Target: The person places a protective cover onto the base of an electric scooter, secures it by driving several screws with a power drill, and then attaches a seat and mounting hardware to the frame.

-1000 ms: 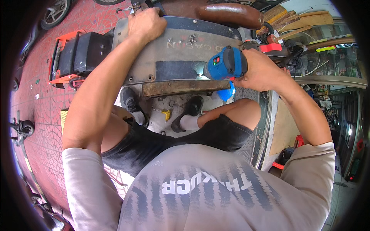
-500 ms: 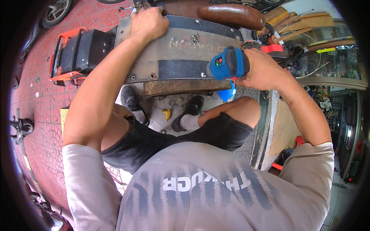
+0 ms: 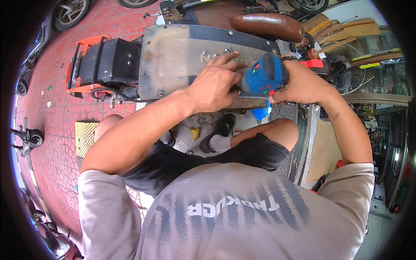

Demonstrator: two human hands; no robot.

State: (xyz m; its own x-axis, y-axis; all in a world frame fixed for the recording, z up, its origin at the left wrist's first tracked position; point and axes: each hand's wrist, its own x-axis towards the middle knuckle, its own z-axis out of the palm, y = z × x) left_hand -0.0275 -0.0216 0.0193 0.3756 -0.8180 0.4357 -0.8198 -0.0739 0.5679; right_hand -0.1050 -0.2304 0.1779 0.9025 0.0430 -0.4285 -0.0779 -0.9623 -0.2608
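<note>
My right hand (image 3: 303,82) grips a blue cordless driver (image 3: 265,76), whose nose points down at the near right part of a long grey scooter deck (image 3: 167,60). Right at that nose, my left hand (image 3: 216,82) bends its fingers together over the deck. Whatever its fingertips hold, if anything, is hidden behind them and the driver. Several loose screws (image 3: 227,50) lie on the deck just beyond the left fingers. Other fasteners sit along the deck's edges. A wooden block (image 3: 249,103) shows under the near edge.
An orange and black frame (image 3: 86,65) adjoins the deck's left end. Beyond the deck lies a brown padded roll (image 3: 268,26), with wood strips (image 3: 342,32) to its right. A yellow-handled tool (image 3: 194,133) rests on the floor between my feet. Red paving (image 3: 47,86) spreads leftward.
My left hand has moved from the deck's far left corner to the driver's nose, nearer and rightward. The driver stays over the near right part, slightly shifted in view.
</note>
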